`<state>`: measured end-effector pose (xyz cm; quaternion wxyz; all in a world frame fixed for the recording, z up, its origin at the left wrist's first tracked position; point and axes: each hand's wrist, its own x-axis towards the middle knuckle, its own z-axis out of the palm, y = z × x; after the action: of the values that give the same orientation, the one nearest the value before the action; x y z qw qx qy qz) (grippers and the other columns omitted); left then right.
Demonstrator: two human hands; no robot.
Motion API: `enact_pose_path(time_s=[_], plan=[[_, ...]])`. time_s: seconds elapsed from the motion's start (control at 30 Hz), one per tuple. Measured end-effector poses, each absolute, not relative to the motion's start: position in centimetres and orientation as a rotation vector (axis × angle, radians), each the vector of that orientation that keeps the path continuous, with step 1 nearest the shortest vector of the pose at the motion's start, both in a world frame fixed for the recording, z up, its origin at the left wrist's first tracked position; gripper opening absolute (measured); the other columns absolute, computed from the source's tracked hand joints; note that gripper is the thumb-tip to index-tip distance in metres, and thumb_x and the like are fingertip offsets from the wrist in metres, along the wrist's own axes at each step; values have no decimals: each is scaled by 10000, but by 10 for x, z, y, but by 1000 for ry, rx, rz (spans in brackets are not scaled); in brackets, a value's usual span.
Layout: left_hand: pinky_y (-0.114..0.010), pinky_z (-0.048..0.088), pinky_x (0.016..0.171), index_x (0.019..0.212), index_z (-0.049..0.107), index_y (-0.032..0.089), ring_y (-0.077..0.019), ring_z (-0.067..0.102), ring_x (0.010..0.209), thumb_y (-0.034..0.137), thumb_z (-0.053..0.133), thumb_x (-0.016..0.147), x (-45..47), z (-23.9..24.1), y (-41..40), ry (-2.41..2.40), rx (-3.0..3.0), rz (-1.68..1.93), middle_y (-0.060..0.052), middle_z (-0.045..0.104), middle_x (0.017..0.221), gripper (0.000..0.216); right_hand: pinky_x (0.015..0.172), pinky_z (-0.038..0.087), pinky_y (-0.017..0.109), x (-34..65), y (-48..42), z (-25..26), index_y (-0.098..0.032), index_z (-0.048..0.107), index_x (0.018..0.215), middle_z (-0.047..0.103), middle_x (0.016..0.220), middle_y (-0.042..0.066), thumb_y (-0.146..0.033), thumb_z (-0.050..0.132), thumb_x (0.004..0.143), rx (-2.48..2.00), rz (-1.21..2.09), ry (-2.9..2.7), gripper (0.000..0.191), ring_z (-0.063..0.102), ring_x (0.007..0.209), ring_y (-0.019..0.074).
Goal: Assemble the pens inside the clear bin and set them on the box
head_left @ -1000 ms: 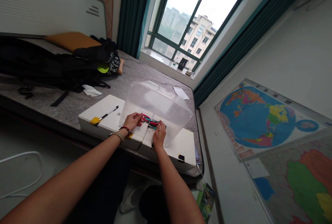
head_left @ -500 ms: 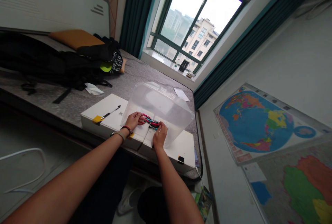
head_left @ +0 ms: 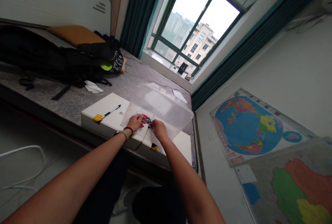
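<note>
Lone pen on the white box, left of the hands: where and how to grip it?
Probably mid-barrel, pinched from above by the left hand, the nearer one: the pen lies flat, slantwise on the white box, its long sides unobstructed.

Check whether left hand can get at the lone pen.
Likely yes: the lone pen lies uncovered on the white box, though the left hand may need to leave the colored pens and skirt the clear tub.

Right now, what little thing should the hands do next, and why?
Maybe gently nudge the coloured pens closer together between both hands. The left hand is at one end and the right hand at the other, and the pens look loosely bunched, though the hands hide some of them.
</note>
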<state>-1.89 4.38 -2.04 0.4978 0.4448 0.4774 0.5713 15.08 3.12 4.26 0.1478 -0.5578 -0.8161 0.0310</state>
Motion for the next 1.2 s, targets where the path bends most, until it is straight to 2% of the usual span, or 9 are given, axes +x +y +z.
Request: enact_pose_path(time_s=[0.17, 0.3, 0.43, 0.53, 0.63, 0.77, 0.9, 1.07, 1.2], plan=[[-259, 507, 462, 841, 634, 143, -155, 625, 485, 641, 541, 792, -21, -21, 48, 1105, 1031, 1341, -84, 704, 678, 509, 671, 385, 276, 150, 40, 42, -227, 676, 930, 697, 860, 65, -92, 545, 828, -1592, 106, -2482, 213, 606, 780, 209], [-259, 507, 462, 884, 648, 127, -167, 643, 506, 634, 484, 821, -21, -22, 49, 1080, 986, 1336, -97, 707, 687, 536, 658, 387, 272, 148, 47, 38, -222, 683, 920, 699, 845, 70, -78, 547, 819, -1625, 89, -2502, 223, 604, 762, 204], [-254, 511, 475, 922, 664, 116, -166, 663, 538, 501, 535, 807, -22, -18, 47, 1074, 979, 1294, -111, 728, 767, 421, 694, 408, 280, 148, 50, 37, -222, 692, 905, 695, 849, 71, -56, 550, 793, -1648, 95, -2459, 245, 602, 783, 206], [-240, 510, 487, 957, 674, 126, -149, 664, 549, 359, 634, 732, -22, -14, 45, 1070, 1019, 1263, -109, 739, 857, 327, 775, 434, 304, 150, 46, 37, -212, 688, 993, 695, 917, 81, -53, 518, 793, -1573, 88, -2303, 308, 602, 876, 219], [-226, 501, 488, 977, 686, 142, -143, 668, 567, 308, 693, 685, -22, -10, 43, 1041, 1038, 1244, -97, 742, 888, 336, 845, 452, 324, 152, 39, 32, -191, 653, 1116, 699, 962, 72, -111, 511, 814, -1492, 172, -2013, 344, 613, 900, 209], [-225, 493, 487, 906, 711, 153, -139, 656, 558, 345, 745, 663, -22, -7, 43, 1033, 1064, 1229, -74, 740, 812, 312, 829, 487, 334, 152, 26, 14, -165, 591, 1237, 708, 948, 54, -231, 527, 831, -1442, 389, -1673, 416, 641, 834, 190], [-236, 495, 494, 846, 715, 158, -145, 652, 556, 387, 774, 636, -21, -7, 43, 1040, 1092, 1201, -64, 739, 782, 316, 799, 510, 342, 149, 15, -5, -150, 576, 1280, 700, 1006, 87, -275, 520, 843, -1365, 490, -1561, 458, 644, 875, 202], [-248, 501, 509, 901, 697, 153, -147, 662, 577, 493, 706, 706, -21, -9, 43, 1065, 1188, 1161, -100, 744, 926, 393, 843, 506, 360, 149, 10, -11, -159, 647, 1197, 686, 1040, 101, -296, 515, 862, -1294, 464, -1469, 386, 630, 942, 212], [-248, 500, 500, 878, 640, 135, -123, 625, 516, 531, 637, 769, -19, -8, 42, 1130, 1222, 1199, -111, 743, 869, 410, 876, 496, 358, 152, 10, -10, -154, 696, 1053, 703, 1016, 97, -289, 580, 819, -1258, 519, -1419, 294, 641, 919, 206]])
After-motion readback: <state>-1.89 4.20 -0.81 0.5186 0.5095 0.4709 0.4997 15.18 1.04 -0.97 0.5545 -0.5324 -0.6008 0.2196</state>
